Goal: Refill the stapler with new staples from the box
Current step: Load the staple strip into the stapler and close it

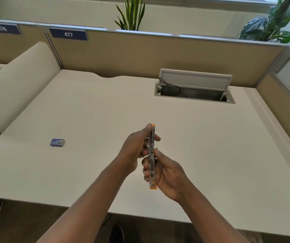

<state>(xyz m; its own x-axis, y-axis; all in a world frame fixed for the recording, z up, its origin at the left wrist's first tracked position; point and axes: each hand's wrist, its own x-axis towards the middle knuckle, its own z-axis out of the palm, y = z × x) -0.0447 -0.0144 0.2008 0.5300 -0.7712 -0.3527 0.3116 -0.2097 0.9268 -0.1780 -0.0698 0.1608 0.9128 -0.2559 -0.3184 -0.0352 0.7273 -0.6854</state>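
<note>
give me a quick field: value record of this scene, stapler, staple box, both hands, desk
stapler: swung open into one long strip, metal channel facing the camera, orange at both ends, held above the desk
left hand: grips the stapler's far half
right hand: grips the stapler's near half
staple box: small blue box, lying on the desk to the left, apart from both hands, appears closed
desk: cream top; cable hatch at the back stands open
staples loaded: cannot tell

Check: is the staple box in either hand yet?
No. The staple box lies alone on the desk, while both the left hand and right hand hold the stapler.
</note>
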